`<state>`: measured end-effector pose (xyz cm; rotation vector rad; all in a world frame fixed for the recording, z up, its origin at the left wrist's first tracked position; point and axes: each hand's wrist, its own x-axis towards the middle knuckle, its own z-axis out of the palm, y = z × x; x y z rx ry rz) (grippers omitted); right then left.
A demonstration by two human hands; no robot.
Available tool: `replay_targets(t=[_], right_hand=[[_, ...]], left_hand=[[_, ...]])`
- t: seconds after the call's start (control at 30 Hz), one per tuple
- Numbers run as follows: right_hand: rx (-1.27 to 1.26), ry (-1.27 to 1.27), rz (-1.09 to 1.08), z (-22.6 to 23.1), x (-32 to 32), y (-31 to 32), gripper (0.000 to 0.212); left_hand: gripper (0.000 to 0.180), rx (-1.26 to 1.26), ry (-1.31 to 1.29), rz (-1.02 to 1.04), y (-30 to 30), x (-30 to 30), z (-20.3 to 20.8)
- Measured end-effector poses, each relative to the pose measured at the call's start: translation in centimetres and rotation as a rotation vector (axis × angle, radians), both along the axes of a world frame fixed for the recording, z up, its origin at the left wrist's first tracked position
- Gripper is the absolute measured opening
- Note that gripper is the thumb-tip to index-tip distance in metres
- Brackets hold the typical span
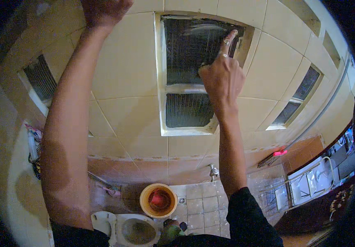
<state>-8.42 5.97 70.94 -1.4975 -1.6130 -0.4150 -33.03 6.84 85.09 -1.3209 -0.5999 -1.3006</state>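
My right hand (225, 76) is raised to a dark ribbed window pane (185, 49) in the wall, its index finger stretched out and touching the upper right corner. White paste (226, 41) smears that finger, and the other fingers are curled in. Pale streaks (204, 29) run along the pane's top edge. A whitish frame (159, 74) surrounds this pane and a smaller lower pane (188, 110). My left hand (105, 12) is up by the wall tiles left of the window, cut off by the top edge, with its fingers mostly out of sight.
Below stand an orange bucket (143, 201) holding something red, and a toilet (124, 228) with its lid raised. A tap (213, 172) juts from the low wall. Rightward are a pink-headed broom (280, 152), a metal rack (305, 185) and another small window (296, 101).
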Motion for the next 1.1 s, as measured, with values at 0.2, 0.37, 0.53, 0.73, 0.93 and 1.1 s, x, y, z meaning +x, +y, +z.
replay_targets(t=[0.2,0.37,0.53,0.73,0.93,1.1], right_hand=[[0.134,-0.186,-0.016,-0.8,-1.1,0.5,0.102],[0.296,-0.339,0.056,-2.5,-1.1,2.9,0.087],[0.111,-0.286,0.313,-1.5,-4.2,0.1,0.097],[0.015,-0.188,0.434,0.0,0.3,-1.4,0.091],[-0.040,-0.351,0.433,-1.6,-1.4,-0.3,0.074],[0.065,0.020,0.371,-1.9,0.1,0.5,0.087]], left_hand=[[0.034,0.018,-0.012,0.021,-0.4,-0.3,0.1],[0.034,0.033,-0.011,0.024,0.4,-0.1,0.2],[0.035,0.006,-0.046,0.040,0.0,-0.4,0.0],[0.039,0.015,-0.022,0.041,0.4,0.0,0.0],[0.039,0.003,-0.037,0.035,0.1,-0.2,0.2],[0.035,0.010,-0.024,0.041,0.1,0.1,-0.1]])
